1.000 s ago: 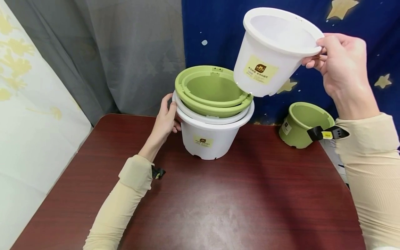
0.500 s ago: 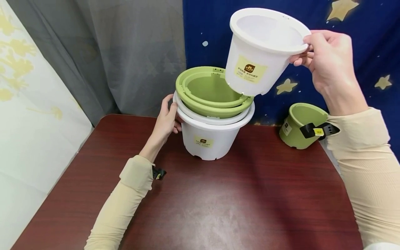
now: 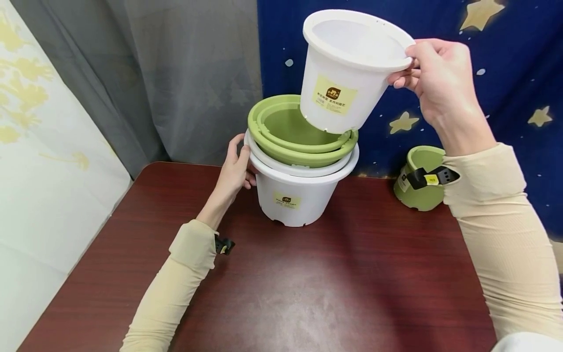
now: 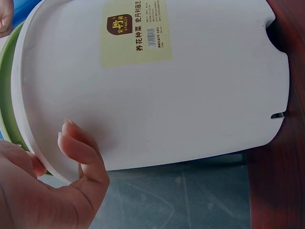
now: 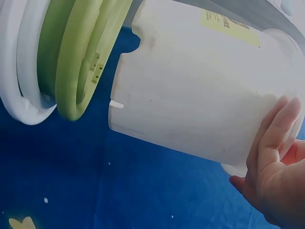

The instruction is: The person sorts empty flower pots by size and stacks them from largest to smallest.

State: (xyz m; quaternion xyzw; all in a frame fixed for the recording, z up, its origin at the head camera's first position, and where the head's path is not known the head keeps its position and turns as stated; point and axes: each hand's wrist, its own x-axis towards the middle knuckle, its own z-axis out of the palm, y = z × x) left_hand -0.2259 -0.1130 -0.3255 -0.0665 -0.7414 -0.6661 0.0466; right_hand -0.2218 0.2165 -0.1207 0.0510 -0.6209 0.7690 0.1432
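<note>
A tilted white flower pot [image 3: 343, 80] with a yellow label hangs in the air, its rim pinched by my right hand [image 3: 444, 88]. Its base overlaps the right part of the nested stack in the head view; in the right wrist view a gap separates the two. That stack has a large white pot [image 3: 290, 195] outermost, another white rim inside it, then two green pots [image 3: 303, 155]. My left hand [image 3: 233, 168] grips the large pot's rim on the left side, with curled fingers against the outer wall in the left wrist view.
A smaller green pot [image 3: 418, 193] stands at the back right of the dark red table [image 3: 264, 288], partly behind my right wrist. Grey [image 3: 198, 88] and blue star-patterned curtains [image 3: 506, 98] hang behind the table.
My right hand has carried the white pot leftward, from the right of the stack to above its right part. My left hand and the stack have stayed put.
</note>
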